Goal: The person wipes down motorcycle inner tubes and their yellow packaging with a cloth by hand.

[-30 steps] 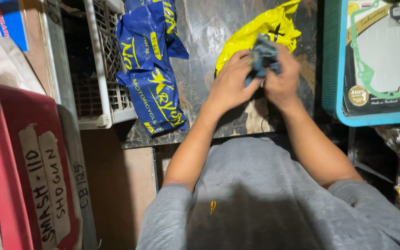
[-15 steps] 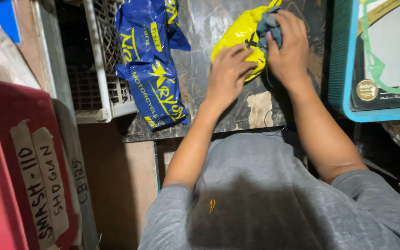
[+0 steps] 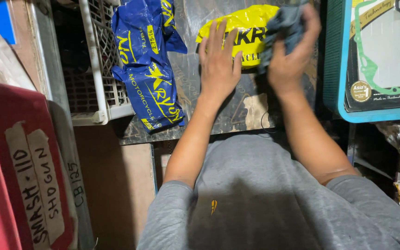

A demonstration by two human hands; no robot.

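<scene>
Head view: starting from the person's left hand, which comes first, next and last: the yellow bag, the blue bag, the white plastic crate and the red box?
Measured from the left hand:
1. Yellow bag: under its fingertips, touching.
2. Blue bag: lying to the left on the dark worktop.
3. White plastic crate: further left, past the blue bag.
4. Red box: at the far left edge, lower down.

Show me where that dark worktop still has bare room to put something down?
One bare strip of the dark worktop lies between the crumpled blue plastic bag and the left hand. Another patch sits near the front edge, below both wrists. The far side is crowded: yellow plastic bag, right hand gripping a grey cloth.
</scene>
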